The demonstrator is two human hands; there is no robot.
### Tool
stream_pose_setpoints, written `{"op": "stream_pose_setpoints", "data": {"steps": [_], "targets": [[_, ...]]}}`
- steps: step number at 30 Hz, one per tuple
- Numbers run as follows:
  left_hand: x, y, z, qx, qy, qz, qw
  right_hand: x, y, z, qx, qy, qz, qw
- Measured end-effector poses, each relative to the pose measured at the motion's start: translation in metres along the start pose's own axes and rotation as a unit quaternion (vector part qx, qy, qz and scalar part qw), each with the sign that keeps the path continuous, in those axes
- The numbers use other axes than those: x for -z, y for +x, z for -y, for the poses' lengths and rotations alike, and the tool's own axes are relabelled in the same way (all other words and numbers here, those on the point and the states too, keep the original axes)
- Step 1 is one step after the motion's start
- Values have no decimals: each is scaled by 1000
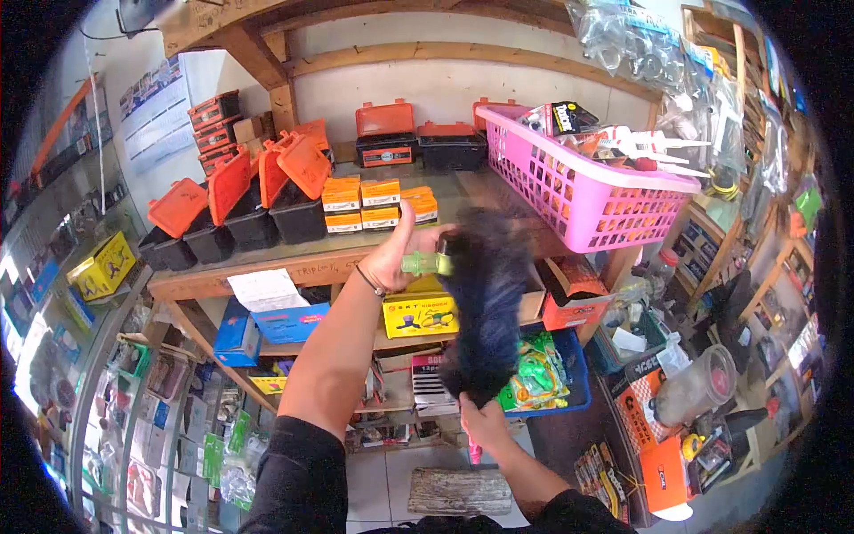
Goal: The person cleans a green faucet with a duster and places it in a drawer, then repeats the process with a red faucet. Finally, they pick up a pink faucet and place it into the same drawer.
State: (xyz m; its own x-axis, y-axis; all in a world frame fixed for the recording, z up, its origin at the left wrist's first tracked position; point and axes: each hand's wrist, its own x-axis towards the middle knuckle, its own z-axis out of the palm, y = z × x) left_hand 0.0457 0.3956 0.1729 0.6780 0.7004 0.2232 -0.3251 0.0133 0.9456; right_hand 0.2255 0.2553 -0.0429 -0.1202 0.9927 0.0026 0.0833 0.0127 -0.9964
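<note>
Pink basket, slotted plastic, stands on the wooden shelf, packed with white-nozzled tubes. Dark fluffy bundle, motion-blurred, soft-edged, hangs in the air in front of the shelf, left of and below the basket. Left hand, left of the basket: closed around a translucent green piece at the bundle's upper end, fingers partly hidden. Right hand, well below the basket: narrow grip at the bundle's lower end, pink piece poking out beneath; exact finger closure blurred. In the way, left of the basket: small orange-and-white cartons in stacks, then black bins with raised orange lids, hard and glossy. Below the basket: blue tray of crinkly green packets; yellow carton farther left.
</note>
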Motion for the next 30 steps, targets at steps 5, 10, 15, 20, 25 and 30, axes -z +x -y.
{"op": "stream_pose_setpoints", "data": {"steps": [5,10,15,20,25,30], "targets": [[-1,0,5,-10,-120,118,986,15,-12,31,63,-142,31,987],[4,-6,0,20,-27,-41,999,24,-9,13,-54,-27,33,998],[7,-5,1,63,-209,149,965,28,-10,5,73,-83,17,994],[-16,-6,-1,4,-131,-62,990,32,-13,20,37,-86,85,992],[0,-5,3,3,-23,-49,999,34,-2,0,-29,5,68,997],[-27,-10,-4,-20,-51,1,998,29,-8,8,65,-41,102,992]]}}
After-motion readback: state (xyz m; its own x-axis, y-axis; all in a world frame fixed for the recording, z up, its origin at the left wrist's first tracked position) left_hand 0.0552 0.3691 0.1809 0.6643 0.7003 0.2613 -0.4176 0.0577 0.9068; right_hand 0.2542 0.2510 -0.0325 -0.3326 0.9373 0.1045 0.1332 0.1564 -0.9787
